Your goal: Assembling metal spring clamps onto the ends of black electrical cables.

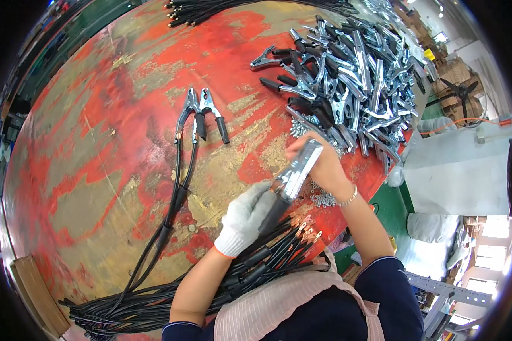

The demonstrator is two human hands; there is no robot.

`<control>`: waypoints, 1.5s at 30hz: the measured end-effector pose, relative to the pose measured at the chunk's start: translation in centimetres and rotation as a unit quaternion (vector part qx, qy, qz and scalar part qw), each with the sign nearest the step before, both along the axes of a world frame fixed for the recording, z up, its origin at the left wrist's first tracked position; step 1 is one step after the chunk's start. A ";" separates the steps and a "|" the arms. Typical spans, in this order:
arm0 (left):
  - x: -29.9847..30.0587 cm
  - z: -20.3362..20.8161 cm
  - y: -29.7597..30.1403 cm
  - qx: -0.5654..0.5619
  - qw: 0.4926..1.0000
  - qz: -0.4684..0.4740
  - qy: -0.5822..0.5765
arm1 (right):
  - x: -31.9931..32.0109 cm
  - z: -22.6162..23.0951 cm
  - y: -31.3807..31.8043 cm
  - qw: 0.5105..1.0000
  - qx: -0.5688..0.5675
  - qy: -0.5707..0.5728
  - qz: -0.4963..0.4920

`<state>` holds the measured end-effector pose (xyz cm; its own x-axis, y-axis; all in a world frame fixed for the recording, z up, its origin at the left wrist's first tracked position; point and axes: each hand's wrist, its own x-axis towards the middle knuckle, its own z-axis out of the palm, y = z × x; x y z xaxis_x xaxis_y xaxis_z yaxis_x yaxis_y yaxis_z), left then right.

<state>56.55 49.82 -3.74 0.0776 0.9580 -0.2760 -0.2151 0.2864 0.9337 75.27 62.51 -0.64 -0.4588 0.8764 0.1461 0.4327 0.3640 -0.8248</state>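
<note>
My left hand (246, 215), in a white knit glove, grips a metal spring clamp (297, 177) with black handle sleeves, low over the table. The clamp points up and right. Bare and wearing a bracelet, my right hand (322, 166) is at the clamp's far end with its fingers curled; the fingertips are blurred and partly behind the clamp, so what they hold cannot be made out. Small metal nuts (322, 196) lie beside and below that hand. Left of my hands, two clamps (198, 111) lie joined to black cables (173, 207).
A large heap of silver clamps (352, 85) covers the far right of the worn red table (96, 142). A bundle of black cables (233, 284) with copper lugs (306, 228) runs along the near edge. More black cables (227, 10) lie at the far edge. A fan (462, 94) stands beyond, right.
</note>
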 end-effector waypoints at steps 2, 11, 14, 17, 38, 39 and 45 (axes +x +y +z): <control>0.0 0.9 0.0 0.050 0.995 -0.025 0.081 | -0.1 -0.8 -2.7 0.989 -0.093 0.117 0.014; 0.0 3.1 -0.2 0.046 0.991 -0.069 0.106 | 1.2 -3.1 -6.0 0.888 -0.340 0.310 0.021; -0.1 3.3 -0.1 0.043 0.990 -0.074 0.116 | 1.3 -2.8 -6.1 0.887 -0.339 0.314 0.017; -0.2 3.2 -0.1 0.049 0.987 -0.079 0.129 | 1.6 -3.0 -6.1 0.899 -0.311 0.307 0.028; -0.4 1.7 0.7 -0.106 0.975 0.035 -0.195 | 5.6 -3.2 -3.8 0.950 0.181 -0.235 -0.097; -0.4 1.7 0.7 -0.106 0.974 0.030 -0.198 | 5.5 -3.4 -3.6 0.949 0.182 -0.236 -0.101; -0.3 1.8 0.6 -0.110 0.979 -0.015 -0.169 | 5.3 -3.4 -2.8 0.941 0.193 -0.271 -0.061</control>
<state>56.22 50.41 -1.97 0.2279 0.8739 -0.4294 -0.4896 0.4840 0.7253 80.53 59.72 -4.08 -0.4574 0.8570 0.2372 0.8094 0.5118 -0.2882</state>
